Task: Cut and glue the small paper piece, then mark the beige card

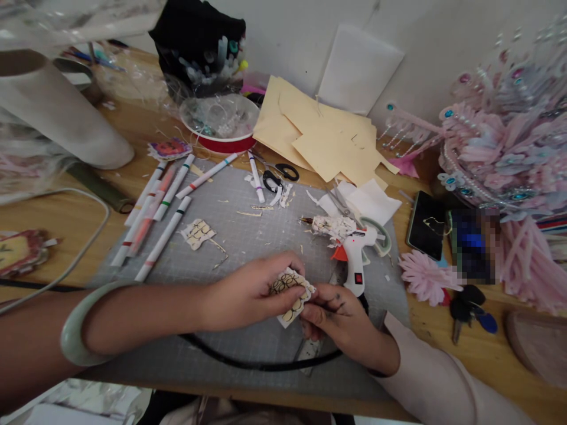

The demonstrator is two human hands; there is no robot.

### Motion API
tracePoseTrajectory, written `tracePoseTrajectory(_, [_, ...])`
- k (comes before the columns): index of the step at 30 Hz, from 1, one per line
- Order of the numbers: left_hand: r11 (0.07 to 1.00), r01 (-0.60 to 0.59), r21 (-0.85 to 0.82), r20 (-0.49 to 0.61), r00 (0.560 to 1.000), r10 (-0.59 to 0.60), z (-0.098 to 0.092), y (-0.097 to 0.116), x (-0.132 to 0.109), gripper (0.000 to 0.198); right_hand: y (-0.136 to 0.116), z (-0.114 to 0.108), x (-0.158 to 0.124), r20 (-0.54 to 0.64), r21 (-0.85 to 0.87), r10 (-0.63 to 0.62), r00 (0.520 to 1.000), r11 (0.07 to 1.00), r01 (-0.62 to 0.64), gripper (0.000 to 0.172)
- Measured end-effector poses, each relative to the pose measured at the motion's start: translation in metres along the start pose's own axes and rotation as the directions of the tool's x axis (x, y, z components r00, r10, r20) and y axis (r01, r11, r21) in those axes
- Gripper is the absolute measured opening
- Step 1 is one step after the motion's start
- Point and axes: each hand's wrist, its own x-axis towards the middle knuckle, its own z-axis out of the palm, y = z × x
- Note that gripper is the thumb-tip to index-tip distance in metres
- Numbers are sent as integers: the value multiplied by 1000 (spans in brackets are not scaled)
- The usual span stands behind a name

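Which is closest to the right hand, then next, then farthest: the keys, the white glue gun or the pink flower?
1. White glue gun: just beyond the right hand.
2. Pink flower: off to the right.
3. Keys: even farther right.

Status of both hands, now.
Left hand: closed, holding the small patterned card.
Right hand: curled at the card's edge; whether gripping it cannot be told.

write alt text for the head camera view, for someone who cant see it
A person's left hand holds a small patterned piece above a gray mat, the right hand at its edge. Nearby lie a white glue gun, markers and cream sheets.
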Motion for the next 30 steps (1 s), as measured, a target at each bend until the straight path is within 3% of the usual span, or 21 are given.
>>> tracePoseTrajectory(16, [997,-34,70,-15,999,35,0,2,-1,5,3,0,-1,1,17,-1,1000,1000,1,34])
tracePoseTrajectory(26, [971,-82,223,12,997,81,1,-2,-4,8,-7,-1,-3,11,-18,56,998,998,-56,33])
tracePoseTrajectory(30, [959,-107,263,21,994,106,1,-2,-4,8,-9,0,-4,-6,-38,21,1000,999,-22,31])
